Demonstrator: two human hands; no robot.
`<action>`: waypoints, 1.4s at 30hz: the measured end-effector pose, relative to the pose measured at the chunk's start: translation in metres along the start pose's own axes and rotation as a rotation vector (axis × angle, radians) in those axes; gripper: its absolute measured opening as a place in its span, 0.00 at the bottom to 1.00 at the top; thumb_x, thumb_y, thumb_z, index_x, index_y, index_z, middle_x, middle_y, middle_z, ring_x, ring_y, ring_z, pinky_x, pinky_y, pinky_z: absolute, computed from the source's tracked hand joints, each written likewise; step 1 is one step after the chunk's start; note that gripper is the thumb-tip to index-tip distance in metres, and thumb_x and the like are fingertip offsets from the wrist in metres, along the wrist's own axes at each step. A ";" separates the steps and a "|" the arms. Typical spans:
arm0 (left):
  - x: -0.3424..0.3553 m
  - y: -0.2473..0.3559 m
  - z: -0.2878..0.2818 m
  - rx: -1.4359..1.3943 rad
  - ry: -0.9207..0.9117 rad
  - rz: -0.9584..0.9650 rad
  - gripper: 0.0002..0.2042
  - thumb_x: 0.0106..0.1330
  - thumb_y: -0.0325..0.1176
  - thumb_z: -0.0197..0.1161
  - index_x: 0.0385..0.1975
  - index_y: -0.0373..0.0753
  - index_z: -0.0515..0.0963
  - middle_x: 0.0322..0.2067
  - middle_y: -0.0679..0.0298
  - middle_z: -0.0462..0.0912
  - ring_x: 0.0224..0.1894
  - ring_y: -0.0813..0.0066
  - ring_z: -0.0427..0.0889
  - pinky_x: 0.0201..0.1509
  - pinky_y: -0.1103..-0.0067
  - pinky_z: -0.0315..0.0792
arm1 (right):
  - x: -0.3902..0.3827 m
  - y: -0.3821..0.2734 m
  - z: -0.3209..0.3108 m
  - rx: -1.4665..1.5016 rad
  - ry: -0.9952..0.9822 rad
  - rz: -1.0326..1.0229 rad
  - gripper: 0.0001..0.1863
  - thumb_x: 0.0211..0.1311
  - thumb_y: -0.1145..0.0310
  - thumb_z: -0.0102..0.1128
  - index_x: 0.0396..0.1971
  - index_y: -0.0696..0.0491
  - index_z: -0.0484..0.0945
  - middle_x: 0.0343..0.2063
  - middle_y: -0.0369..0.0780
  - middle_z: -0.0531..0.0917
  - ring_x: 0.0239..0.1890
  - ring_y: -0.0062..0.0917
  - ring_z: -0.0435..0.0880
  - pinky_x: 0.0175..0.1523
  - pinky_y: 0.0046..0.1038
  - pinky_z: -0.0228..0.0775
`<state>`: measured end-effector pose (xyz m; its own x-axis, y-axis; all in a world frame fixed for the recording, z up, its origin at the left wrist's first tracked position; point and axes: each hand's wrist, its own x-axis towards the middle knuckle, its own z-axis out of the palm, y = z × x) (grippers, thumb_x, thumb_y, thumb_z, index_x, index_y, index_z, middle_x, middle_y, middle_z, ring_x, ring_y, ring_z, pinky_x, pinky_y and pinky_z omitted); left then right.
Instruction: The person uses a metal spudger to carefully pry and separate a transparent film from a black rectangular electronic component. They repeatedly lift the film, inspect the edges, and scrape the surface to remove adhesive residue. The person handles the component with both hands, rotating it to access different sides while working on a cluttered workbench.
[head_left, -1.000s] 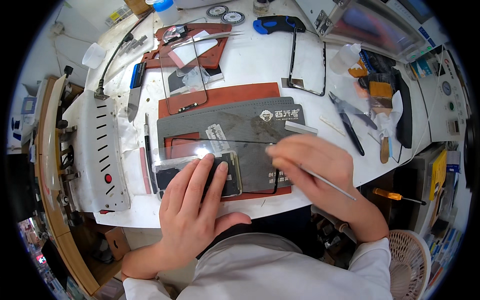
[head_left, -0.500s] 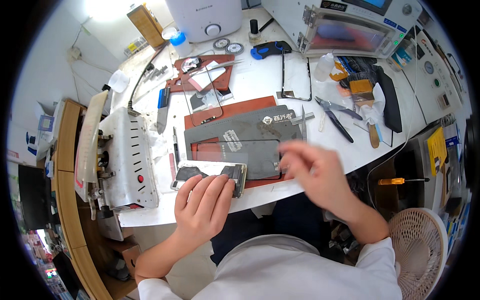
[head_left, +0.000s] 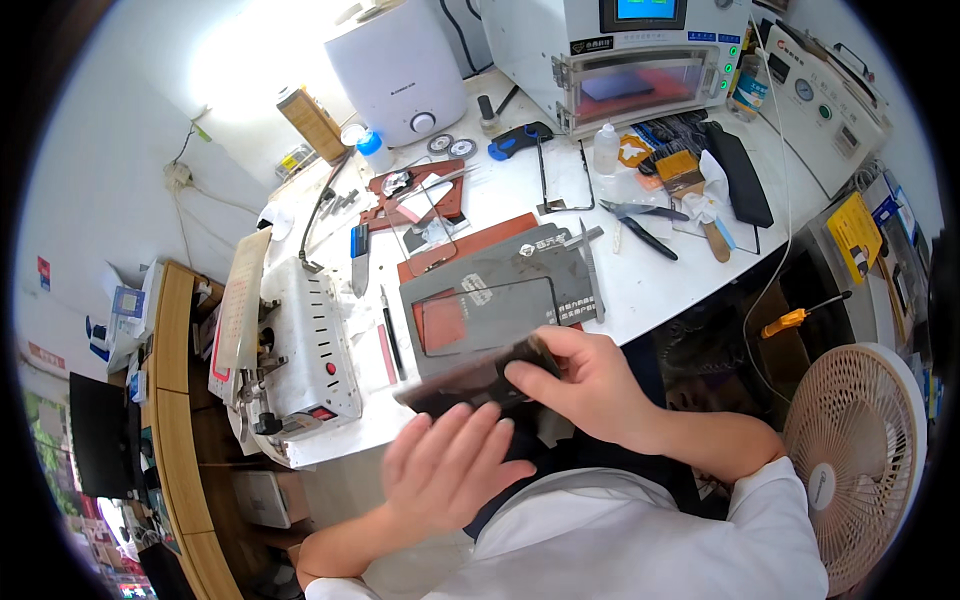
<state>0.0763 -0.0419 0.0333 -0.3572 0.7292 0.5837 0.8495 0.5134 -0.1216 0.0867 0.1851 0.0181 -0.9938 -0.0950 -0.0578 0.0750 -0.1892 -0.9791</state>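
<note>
Near six o'clock, motion smears the dark flat slab (head_left: 470, 382); we lose most of the right hand's (head_left: 595, 388) fingers behind it, and cannot tell whether the blurred left hand (head_left: 452, 462) touches its near side. At one o'clock we see the white cabinet (head_left: 535, 60) cropped on top, and at six the white shirt (head_left: 610, 545) cut below.

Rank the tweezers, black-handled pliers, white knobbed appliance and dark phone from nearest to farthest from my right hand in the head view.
1. Dark phone, in your right hand.
2. Tweezers, straight ahead.
3. Black-handled pliers, ahead and right.
4. White knobbed appliance, back left.
</note>
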 end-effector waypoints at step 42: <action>-0.014 -0.033 0.019 -2.249 0.014 -1.293 0.17 0.76 0.31 0.53 0.60 0.35 0.77 0.40 0.63 0.82 0.51 0.66 0.84 0.54 0.69 0.79 | -0.011 0.020 0.007 0.489 0.096 0.042 0.19 0.80 0.66 0.62 0.63 0.60 0.73 0.51 0.38 0.86 0.49 0.14 0.85 0.54 0.21 0.80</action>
<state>0.0458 -0.0607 0.0134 -0.7306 0.6166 -0.2932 -0.6374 -0.4621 0.6166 0.1001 0.1752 0.0010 -0.9904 -0.0264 -0.1357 0.1223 -0.6255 -0.7706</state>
